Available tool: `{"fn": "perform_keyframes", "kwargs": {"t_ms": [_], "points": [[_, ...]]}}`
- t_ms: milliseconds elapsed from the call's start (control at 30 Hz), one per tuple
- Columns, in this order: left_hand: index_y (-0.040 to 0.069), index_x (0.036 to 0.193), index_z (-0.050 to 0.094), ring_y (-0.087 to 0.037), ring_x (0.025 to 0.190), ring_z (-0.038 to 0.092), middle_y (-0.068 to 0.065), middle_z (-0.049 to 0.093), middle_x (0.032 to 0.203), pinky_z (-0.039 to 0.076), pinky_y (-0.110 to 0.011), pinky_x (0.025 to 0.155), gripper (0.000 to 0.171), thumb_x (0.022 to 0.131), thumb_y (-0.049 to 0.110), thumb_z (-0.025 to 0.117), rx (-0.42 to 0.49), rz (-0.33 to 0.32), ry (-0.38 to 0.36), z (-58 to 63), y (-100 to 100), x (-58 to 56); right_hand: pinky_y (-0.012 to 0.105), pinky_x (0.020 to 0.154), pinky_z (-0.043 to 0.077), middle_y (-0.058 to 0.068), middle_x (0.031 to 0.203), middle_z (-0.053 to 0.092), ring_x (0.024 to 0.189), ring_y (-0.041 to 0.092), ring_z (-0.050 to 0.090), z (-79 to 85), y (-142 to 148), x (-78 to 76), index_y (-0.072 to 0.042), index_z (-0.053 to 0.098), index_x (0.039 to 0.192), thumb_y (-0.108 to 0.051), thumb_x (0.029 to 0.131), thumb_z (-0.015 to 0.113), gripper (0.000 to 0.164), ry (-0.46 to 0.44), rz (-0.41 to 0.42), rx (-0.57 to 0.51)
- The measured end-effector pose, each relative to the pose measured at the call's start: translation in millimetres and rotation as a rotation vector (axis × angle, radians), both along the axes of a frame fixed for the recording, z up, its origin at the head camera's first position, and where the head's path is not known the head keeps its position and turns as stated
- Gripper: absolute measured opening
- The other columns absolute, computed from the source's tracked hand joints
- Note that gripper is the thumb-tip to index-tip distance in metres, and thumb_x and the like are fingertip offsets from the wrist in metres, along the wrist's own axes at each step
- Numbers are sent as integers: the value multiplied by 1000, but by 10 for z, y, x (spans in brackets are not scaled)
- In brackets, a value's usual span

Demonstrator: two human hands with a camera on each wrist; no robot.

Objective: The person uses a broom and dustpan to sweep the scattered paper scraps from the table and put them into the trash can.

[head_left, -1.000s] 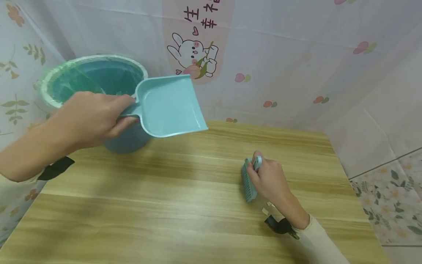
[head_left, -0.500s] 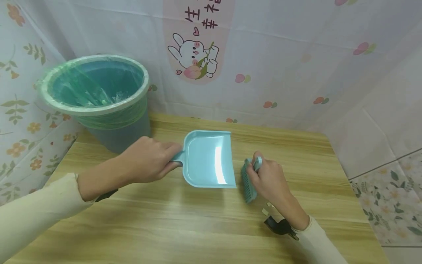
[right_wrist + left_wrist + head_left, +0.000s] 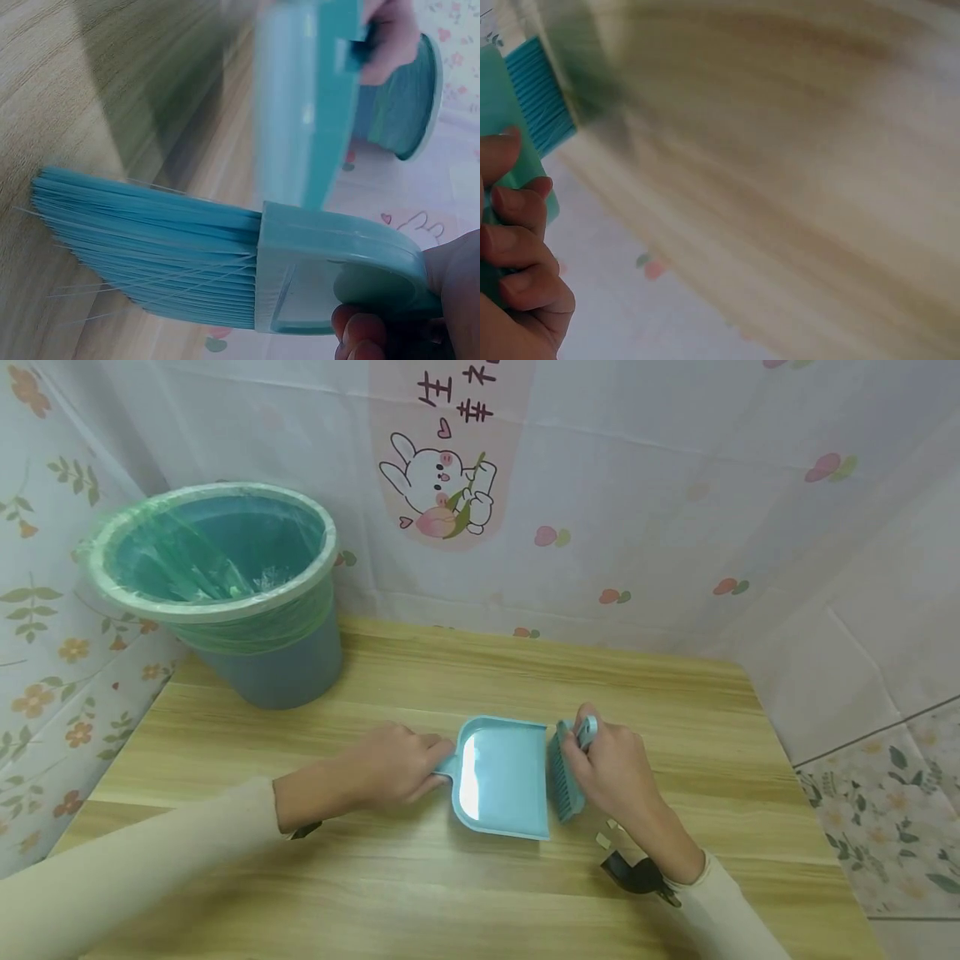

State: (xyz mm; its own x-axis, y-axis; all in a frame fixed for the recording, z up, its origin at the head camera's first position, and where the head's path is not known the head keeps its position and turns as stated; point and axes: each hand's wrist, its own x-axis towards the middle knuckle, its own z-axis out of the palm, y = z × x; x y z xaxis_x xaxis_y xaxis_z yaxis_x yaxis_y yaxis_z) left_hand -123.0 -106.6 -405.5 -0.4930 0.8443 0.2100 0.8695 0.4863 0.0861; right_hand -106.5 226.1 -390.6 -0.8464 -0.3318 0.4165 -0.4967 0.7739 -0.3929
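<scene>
My left hand (image 3: 397, 766) grips the handle of a light blue dustpan (image 3: 506, 781), which is low over the table with its straight open edge facing right. A bright glare lies on its bare pan. Just right of that edge, my right hand (image 3: 615, 768) holds a matching hand brush (image 3: 564, 777) by its handle. In the right wrist view the brush's blue bristles (image 3: 150, 247) reach down to the wood, and the dustpan (image 3: 304, 105) stands close behind, blurred. Small pale scraps (image 3: 603, 841) lie on the table beside my right wrist.
At the back left of the wood-grain table (image 3: 360, 893) stands a blue bin (image 3: 288, 672) lined with a green plastic bag. A printed white cloth (image 3: 637, 485) hangs behind the table, and floral cloth is on the left.
My left hand has carried the dustpan from beside the bin's rim down and to the right, up to the brush. My right hand and the brush have stayed in place.
</scene>
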Motion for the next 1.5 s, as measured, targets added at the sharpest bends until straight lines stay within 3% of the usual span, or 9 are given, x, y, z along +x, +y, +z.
{"fn": "perform_keyframes", "kwargs": {"t_ms": [233,633,1133,1333,1500], "points": [[9,100,61,-8,60,47,2,64,81,42,-27,50,23,107,29,69,17,-15,-28,-266,114,-44,25,42,29,-11,58,32,46,5,36,-8,6,2,-12,44,83,-2,97,60,24,1,-5,9],[7,101,63,-10,62,50,-1,65,82,48,-29,53,24,107,29,69,-20,26,-101,-388,165,-83,25,43,31,-10,59,32,48,6,38,-5,-1,10,-12,46,85,-2,99,60,22,-29,-23,15],[6,101,68,-9,65,50,0,66,82,48,-28,55,27,108,33,70,-55,33,-195,-412,208,-136,23,44,26,-13,60,27,48,2,31,37,99,4,-12,44,81,0,98,61,26,-4,-3,0],[4,106,70,-10,67,52,-4,70,86,51,-30,57,28,108,32,70,-82,42,-205,-387,228,-134,24,44,26,-12,60,26,48,4,30,186,316,119,-13,41,79,-2,99,60,29,33,-78,58],[5,104,69,-10,66,53,-4,70,86,52,-31,56,27,107,32,71,-76,48,-194,-391,215,-127,26,46,23,-11,60,26,50,5,23,259,489,313,-14,37,81,-2,98,59,31,46,-172,170]]}}
